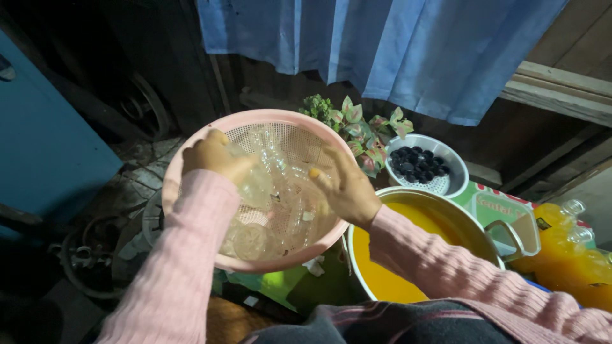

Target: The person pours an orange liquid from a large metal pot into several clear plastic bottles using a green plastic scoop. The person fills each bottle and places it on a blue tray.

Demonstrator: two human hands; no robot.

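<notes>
A pink plastic colander (191, 143) sits in front of me, filled with several clear empty plastic bottles (280, 210). My left hand (213, 156) reaches into its left side and rests on the bottles, fingers curled over one. My right hand (347, 188) is inside the colander's right side, fingers spread against the bottles. Whether either hand truly grips a bottle is unclear. Both arms wear pink knitted sleeves.
A large pot of orange liquid (382, 274) stands to the right, with a green jug (510, 223) by it. Behind are a white colander of dark caps (421, 165), a leafy plant (360, 127), filled orange bottles (567, 248) and a blue curtain (382, 44).
</notes>
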